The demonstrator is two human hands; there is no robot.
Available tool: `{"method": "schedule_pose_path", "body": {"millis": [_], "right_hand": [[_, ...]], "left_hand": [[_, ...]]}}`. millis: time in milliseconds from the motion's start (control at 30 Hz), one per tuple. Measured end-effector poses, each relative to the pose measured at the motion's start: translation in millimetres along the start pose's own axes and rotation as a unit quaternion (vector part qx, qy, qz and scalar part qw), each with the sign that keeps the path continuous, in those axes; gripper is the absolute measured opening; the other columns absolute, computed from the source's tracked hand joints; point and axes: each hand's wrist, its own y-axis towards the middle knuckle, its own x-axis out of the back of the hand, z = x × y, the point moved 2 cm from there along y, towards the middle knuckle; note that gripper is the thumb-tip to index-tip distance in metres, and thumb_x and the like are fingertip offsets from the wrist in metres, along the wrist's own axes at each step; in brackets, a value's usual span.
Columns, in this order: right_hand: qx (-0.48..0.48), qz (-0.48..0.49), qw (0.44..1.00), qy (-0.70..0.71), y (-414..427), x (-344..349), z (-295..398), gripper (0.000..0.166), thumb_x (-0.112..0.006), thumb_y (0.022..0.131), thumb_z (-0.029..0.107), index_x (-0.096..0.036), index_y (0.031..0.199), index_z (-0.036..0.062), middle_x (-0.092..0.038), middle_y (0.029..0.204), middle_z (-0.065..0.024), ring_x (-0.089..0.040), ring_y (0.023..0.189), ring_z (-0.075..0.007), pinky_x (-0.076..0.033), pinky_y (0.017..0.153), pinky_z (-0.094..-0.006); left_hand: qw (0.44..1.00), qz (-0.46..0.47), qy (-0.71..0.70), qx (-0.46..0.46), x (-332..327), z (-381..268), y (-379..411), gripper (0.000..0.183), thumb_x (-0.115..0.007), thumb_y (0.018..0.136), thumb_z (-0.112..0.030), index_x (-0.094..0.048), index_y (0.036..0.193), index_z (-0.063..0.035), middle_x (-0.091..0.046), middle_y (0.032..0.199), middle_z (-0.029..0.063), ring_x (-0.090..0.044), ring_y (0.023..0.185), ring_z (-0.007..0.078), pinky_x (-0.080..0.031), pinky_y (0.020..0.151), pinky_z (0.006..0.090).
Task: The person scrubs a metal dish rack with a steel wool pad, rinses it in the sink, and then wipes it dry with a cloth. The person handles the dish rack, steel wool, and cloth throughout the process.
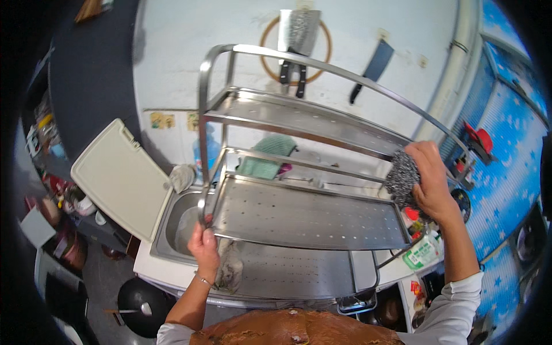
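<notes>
A metal shelf rack with several perforated tiers stands tilted in front of me, its curved top rail reaching up before the wall. At its lower left, my left hand is closed around the metal frame post. My right hand grips a metal wire scouring pad against the right end of the rack, near the upper tier. A greyish wet cloth lies by the lowest tier, right of my left hand. Part of the right side of the frame is hidden by the pad and hand.
A metal sink is at the left, with a cream-coloured board leaning by it. Cleavers and another knife hang on the wall. A green-labelled bottle stands at the right. A black wok is low at the left.
</notes>
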Motion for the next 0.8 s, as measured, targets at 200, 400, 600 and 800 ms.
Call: {"method": "schedule_pose_path", "body": {"millis": [200,400,600,800], "right_hand": [[0.114,-0.098,0.988,-0.023,107.7,-46.8,91.9,0.026,-0.058,0.052,0.002,-0.05,0.078,0.0012,-0.048,0.077,-0.0124,-0.046,0.073,-0.028,-0.036,0.062,-0.0374],[0.147,-0.12,0.982,-0.011,173.1,-71.6,148.2,0.008,-0.053,0.064,0.011,-0.052,0.07,0.0042,-0.05,0.071,-0.0106,-0.047,0.072,-0.0246,-0.035,0.061,-0.0348],[0.138,-0.112,0.984,0.021,142.1,-59.1,119.5,0.011,-0.052,0.063,0.009,-0.053,0.072,0.0037,-0.052,0.074,-0.0114,-0.047,0.074,-0.0262,-0.035,0.065,-0.0359],[0.031,-0.072,0.995,-0.057,41.0,-32.0,27.3,0.036,-0.049,0.054,-0.006,-0.049,0.09,0.0002,-0.046,0.085,-0.0148,-0.045,0.085,-0.0313,-0.035,0.076,-0.0395]], "left_hand": [[0.999,-0.016,0.039,-0.014,8.8,10.1,0.1,0.031,-0.049,0.08,-0.01,-0.055,0.11,-0.0001,-0.052,0.073,-0.0035,-0.038,0.059,0.0036,-0.035,0.053,0.0197],[0.999,-0.006,0.041,-0.034,4.9,12.3,0.5,0.031,-0.05,0.081,-0.011,-0.055,0.11,-0.0007,-0.049,0.067,-0.0037,-0.037,0.055,0.0032,-0.034,0.049,0.0199],[0.999,0.018,0.034,-0.007,9.6,2.3,-0.3,0.031,-0.049,0.083,-0.015,-0.054,0.109,0.0009,-0.046,0.064,-0.0042,-0.036,0.053,0.0032,-0.031,0.048,0.0186],[0.999,0.034,-0.019,0.008,-0.3,-10.3,-2.7,0.033,-0.048,0.086,-0.019,-0.051,0.112,0.0016,-0.037,0.058,-0.0072,-0.032,0.048,0.0012,-0.027,0.044,0.0167]]}}
